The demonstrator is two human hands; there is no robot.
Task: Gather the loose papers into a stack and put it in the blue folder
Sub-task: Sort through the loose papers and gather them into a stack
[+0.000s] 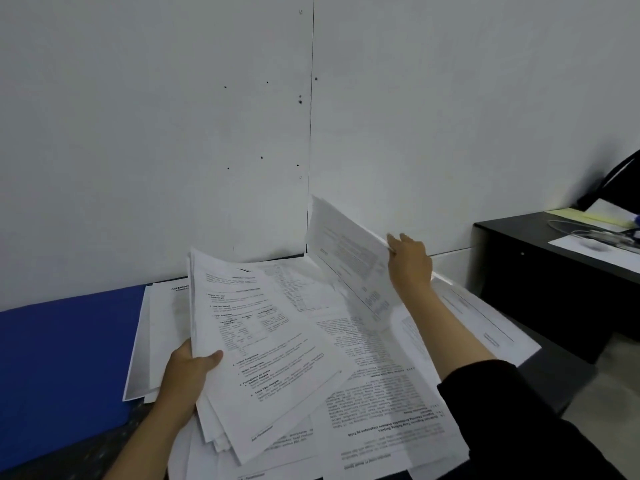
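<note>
The left hand has its grip clamped on a fanned stack of thin printed sheets; the right hand pinches one raised sheet; the flat matte blue folder lies on the counter left of both.

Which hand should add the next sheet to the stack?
Right. The right hand already pinches a lifted sheet by its edge, while the left hand grips the gathered stack and is occupied.

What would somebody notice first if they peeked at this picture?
Probably the white papers spread over the middle of the table. The left hand grips a bundle of sheets, while the right hand lifts one sheet near the wall. A blue folder lies at the left.
</note>
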